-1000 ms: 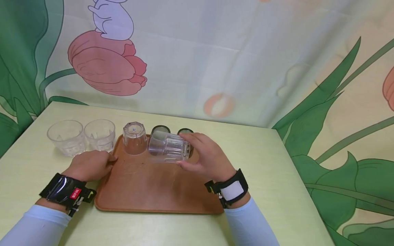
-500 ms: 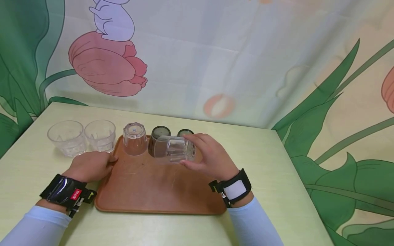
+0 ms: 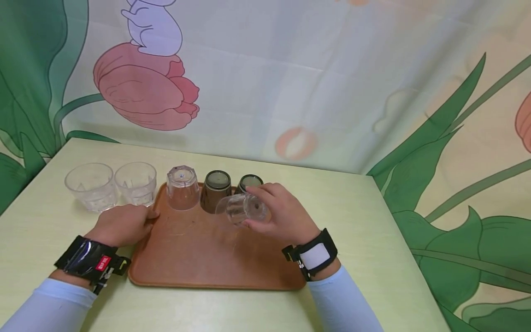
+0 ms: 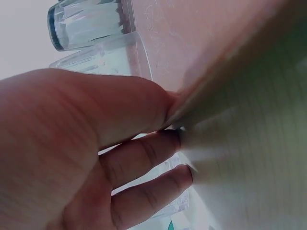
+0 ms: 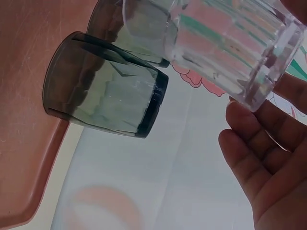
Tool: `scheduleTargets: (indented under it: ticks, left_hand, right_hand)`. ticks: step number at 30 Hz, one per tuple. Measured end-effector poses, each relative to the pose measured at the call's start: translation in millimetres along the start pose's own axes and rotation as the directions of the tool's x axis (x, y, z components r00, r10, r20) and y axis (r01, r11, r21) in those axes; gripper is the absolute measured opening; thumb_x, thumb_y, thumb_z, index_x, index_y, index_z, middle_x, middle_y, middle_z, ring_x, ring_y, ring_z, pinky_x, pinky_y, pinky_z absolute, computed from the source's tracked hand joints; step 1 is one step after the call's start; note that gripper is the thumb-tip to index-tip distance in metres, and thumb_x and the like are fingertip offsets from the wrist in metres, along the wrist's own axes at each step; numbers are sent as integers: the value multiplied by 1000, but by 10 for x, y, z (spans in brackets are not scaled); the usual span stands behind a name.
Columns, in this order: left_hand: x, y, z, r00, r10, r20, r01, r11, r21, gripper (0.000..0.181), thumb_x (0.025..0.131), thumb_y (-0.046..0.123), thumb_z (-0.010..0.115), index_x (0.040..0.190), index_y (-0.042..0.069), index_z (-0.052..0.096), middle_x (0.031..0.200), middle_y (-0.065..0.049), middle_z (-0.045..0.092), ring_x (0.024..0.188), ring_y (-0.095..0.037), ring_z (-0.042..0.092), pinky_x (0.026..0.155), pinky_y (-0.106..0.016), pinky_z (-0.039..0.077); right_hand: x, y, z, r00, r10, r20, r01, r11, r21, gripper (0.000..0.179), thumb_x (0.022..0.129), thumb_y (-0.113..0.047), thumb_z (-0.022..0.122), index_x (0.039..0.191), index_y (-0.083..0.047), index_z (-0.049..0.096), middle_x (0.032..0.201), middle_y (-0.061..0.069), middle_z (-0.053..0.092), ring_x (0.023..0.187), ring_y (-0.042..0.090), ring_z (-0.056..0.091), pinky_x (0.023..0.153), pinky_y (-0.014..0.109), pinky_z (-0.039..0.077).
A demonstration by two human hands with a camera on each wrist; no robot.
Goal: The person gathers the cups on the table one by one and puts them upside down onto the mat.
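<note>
The person's right hand (image 3: 282, 214) holds a clear glass (image 3: 238, 208) near its base, the thumb on the near side and the fingers (image 5: 244, 158) on the far side, spread only as wide as the glass between them. The glass lies tipped on its side in the air above the brown tray (image 3: 215, 263), its mouth towards the left and its base towards the palm. It is just in front of two smoky dark glasses, the nearer to the middle (image 3: 216, 196) and the one at the right (image 3: 250, 180), which stand upside down along the tray's far edge. Left of them, an upturned clear glass (image 3: 182, 189) stands on the tray's far left corner.

The left hand (image 3: 121, 225) grips the tray's left edge, thumb on the rim and fingers bent close to it; how far they reach beneath the rim is hard to make out. Just beyond this hand, a wide clear glass (image 3: 92, 189) and a narrower clear glass (image 3: 136, 184) stand mouth up, side by side on the pale counter (image 3: 356, 221). Behind the counter hangs a curtain (image 3: 249, 92) printed with tulips.
</note>
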State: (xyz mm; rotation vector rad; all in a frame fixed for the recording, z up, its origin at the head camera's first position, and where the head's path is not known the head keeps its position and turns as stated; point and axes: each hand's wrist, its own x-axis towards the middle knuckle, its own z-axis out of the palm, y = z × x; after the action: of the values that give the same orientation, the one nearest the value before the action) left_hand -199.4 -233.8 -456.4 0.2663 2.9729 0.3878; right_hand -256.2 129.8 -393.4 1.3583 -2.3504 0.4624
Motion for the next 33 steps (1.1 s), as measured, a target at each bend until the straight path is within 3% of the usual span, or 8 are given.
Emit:
scheduleTargets:
  ticks: [3,10,16,21,33]
  left_hand:
    - [-1,0,6,1000,2,-8,-2,1000,6,38,97,24,62,128,2,67,58,0,47,54,-16,48,47,-28,34]
    - [7,25,15,999,10,-39,-9,1000,22,37,97,27,63,124,2,69,58,1,47,53,-17,48,47,-29,34]
    - [-12,30,-6,1000,0,-27,1,1000,20,37,96,27,64,123,3,70,59,0,49,54,-17,49,47,-29,35]
    - [-16,28,-23,1000,10,-25,-9,1000,26,32,96,27,64,119,5,72,61,1,51,55,-18,49,47,-30,36]
    - [4,16,-7,1000,0,-7,1,1000,15,37,96,27,63,123,3,70,59,0,48,55,-17,49,47,-29,35]
  right_hand:
    - [4,24,35,1000,4,10,-4,1000,-1,70,79,-41,82,136,-7,59,108,6,63,101,21,59,89,34,51]
    - [8,45,75,989,129,67,-133,990,51,76,74,-43,85,133,-6,54,111,4,65,98,19,58,84,34,53]
    - [6,79,140,992,93,81,-92,996,-8,57,77,-46,81,120,-12,64,108,-1,68,103,18,60,87,33,53]
    - [-12,90,164,991,107,82,-107,994,-5,52,76,-44,83,116,-15,66,105,-2,67,101,17,60,84,33,54]
    - [-37,119,221,988,113,104,-112,994,-14,48,77,-44,82,115,-18,69,105,-2,67,102,17,61,86,33,53]
